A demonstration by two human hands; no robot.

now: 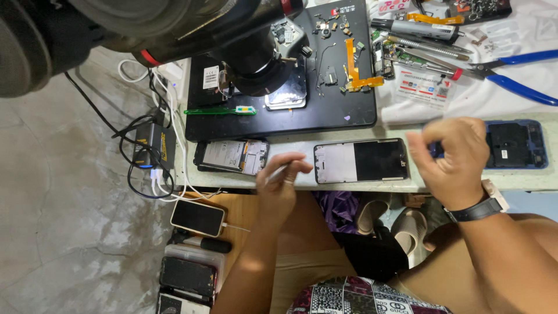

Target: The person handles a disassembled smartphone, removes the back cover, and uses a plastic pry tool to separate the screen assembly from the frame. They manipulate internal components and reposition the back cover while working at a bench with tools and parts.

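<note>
Up on the pale workbench (pixel 349 185), a black mat (pixel 325 113) lies under the microscope (pixel 256 64). Nearer the edge rests an opened phone frame (pixel 360 160), between both hands. His right hand (pixel 453 157) hovers, fingers curled loosely, holding nothing I can make out. His left hand (pixel 282 180) pinches a thin tool (pixel 278 174), just beside the frame.

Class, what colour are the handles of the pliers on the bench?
Blue: the pliers show in the head view.

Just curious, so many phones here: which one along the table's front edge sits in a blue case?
The phone in the blue frame at the far right, behind the right hand; the other two lie bare.
</note>
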